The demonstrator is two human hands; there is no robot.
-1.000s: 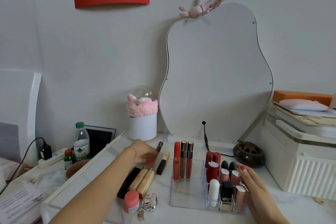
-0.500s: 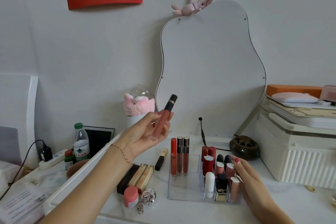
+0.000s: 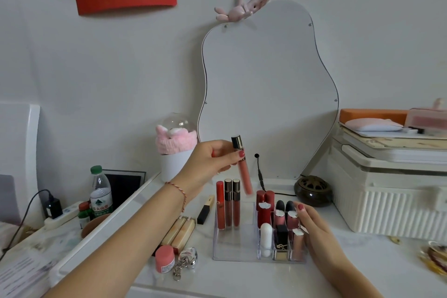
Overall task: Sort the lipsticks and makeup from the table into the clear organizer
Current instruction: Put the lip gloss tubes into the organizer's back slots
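Note:
My left hand (image 3: pixel 210 161) pinches a pink lip gloss tube (image 3: pixel 243 172) with a black and gold cap, cap upward, above the clear organizer (image 3: pixel 232 253). Three gloss tubes (image 3: pixel 228 203) stand in the organizer's left part and several lipsticks (image 3: pixel 280 222) fill its right cells. My right hand (image 3: pixel 314 230) rests against the organizer's right side with straight fingers. On the table to the left lie a black and gold lipstick (image 3: pixel 205 209), two gold tubes (image 3: pixel 180 231) and a small pink jar (image 3: pixel 165 259).
A wavy mirror (image 3: pixel 266 94) leans on the wall behind. A white pot with a pink headband (image 3: pixel 175 152) stands at the back left, a dark round burner (image 3: pixel 313 190) at the back right, a white ribbed box (image 3: pixel 391 201) at the right. Keys (image 3: pixel 185 261) lie by the jar.
My left hand lifted the pink gloss off the table, raised it, and now has turned it cap-up and brought it right, over the organizer. My right hand stayed on the organizer.

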